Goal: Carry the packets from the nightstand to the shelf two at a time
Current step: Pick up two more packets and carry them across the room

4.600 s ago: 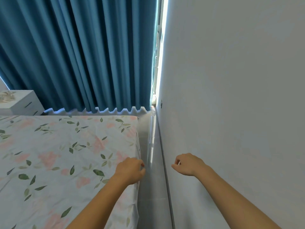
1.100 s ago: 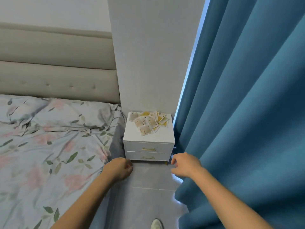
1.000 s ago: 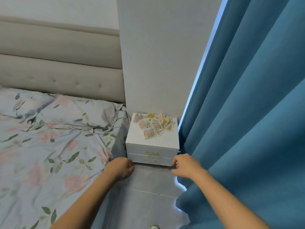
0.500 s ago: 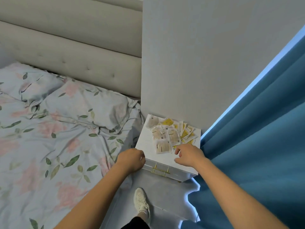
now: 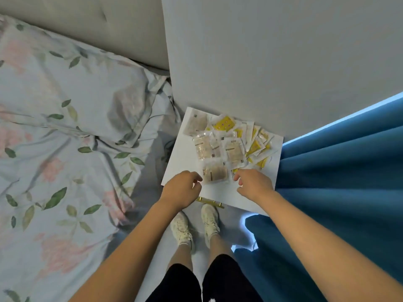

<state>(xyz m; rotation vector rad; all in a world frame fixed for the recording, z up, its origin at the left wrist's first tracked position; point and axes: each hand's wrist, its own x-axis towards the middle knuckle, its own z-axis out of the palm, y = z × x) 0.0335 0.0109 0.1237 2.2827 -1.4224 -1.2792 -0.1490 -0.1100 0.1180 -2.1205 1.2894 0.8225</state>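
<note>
Your left hand [image 5: 182, 189] hovers over the near left part of the white nightstand top [image 5: 187, 149], fingers loosely curled, thumb and forefinger close together beside the left edge of the nearest packet; it holds nothing that shows. Your right hand [image 5: 254, 184] sits at that packet's right side, fingers curled downward and empty as far as can be seen; whether a fingertip touches plastic cannot be told.

The nearest beige, clear-wrapped square packet [image 5: 214, 174] lies flat between both hands, separate from the main heap. Behind it the pile of beige and yellow sachets [image 5: 231, 140] overlaps loosely against the grey wall panel [image 5: 261, 62], spreading towards the blue curtain [image 5: 340, 171] on the right.

Judgement on the step in hand: you are about to pick. Take one packet per hand. Pinch the nearest beige one by its sealed left edge with the left hand; send the right hand on to a top-lying packet in the heap. Thin film will likely slip and drag its neighbours, so lift from an exposed corner and check that only one comes up.

Against the picture of half a second ago: the view has tipped down steeply, both white shoes [image 5: 196, 225] are now visible below the brass drawer handle [image 5: 210, 202], and both hands have advanced from the front edge to flank the nearest packet. The heap appears undisturbed. The shelf is not in view.
</note>
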